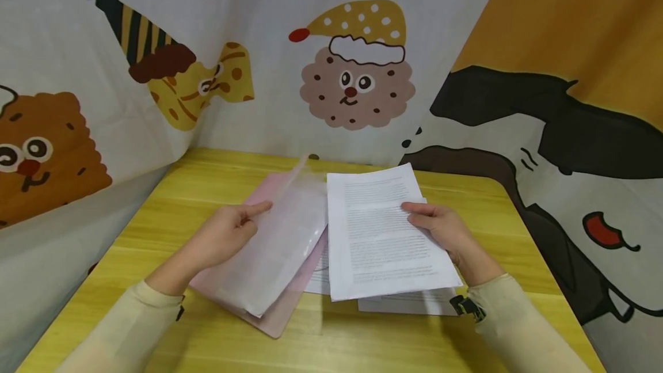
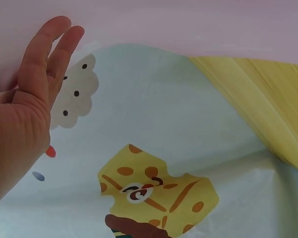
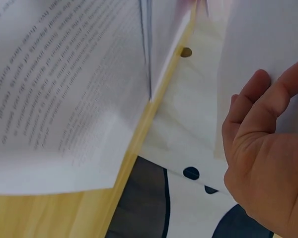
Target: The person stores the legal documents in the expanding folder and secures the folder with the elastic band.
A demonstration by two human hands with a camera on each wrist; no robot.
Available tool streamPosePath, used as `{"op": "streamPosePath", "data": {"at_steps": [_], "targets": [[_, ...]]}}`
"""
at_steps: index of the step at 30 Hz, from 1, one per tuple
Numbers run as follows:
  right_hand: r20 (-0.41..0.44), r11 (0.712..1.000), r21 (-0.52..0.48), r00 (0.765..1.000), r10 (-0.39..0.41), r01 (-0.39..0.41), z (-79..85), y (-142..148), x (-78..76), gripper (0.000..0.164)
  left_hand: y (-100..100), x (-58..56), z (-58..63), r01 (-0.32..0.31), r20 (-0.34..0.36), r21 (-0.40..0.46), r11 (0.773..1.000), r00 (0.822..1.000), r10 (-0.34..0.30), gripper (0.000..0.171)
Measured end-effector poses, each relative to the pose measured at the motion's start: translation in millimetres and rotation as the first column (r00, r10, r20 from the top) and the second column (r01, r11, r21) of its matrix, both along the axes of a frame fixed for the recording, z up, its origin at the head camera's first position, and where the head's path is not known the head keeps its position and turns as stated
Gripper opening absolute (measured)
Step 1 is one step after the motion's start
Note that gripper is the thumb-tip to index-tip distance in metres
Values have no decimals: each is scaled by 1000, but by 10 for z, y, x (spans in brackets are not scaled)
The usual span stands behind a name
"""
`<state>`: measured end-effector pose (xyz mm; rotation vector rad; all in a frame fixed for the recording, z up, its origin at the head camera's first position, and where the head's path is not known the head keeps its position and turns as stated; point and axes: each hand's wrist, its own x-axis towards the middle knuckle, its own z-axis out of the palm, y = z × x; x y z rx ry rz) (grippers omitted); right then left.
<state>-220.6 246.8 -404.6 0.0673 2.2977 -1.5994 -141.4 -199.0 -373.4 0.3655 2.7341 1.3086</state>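
Paper filing mid-step, I judge.
Left hand [image 1: 224, 238] pinches pink folder [image 1: 282, 240], right hand [image 1: 449, 232] printed sheets [image 1: 380, 235]; next move calls for squaring sheets, I think.

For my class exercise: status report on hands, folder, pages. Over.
Left fingers gripping folder. Right fingers gripping printed pages. Possible snag: other pages underneath.

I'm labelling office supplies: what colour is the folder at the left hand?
Pale pink; the folder shows best in the head view.
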Motion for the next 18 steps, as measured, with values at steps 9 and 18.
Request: {"op": "streamPosePath", "data": {"at_steps": [9, 18], "targets": [[-25, 998, 64, 1000, -16, 18, 106, 64, -24, 51, -34, 26, 37, -2, 3, 16, 1000, 1000, 2, 50], [34, 999, -40, 999, -25, 26, 140, 36, 0, 50, -9, 26, 12, -2, 6, 6, 1000, 1000, 2, 51]]}}
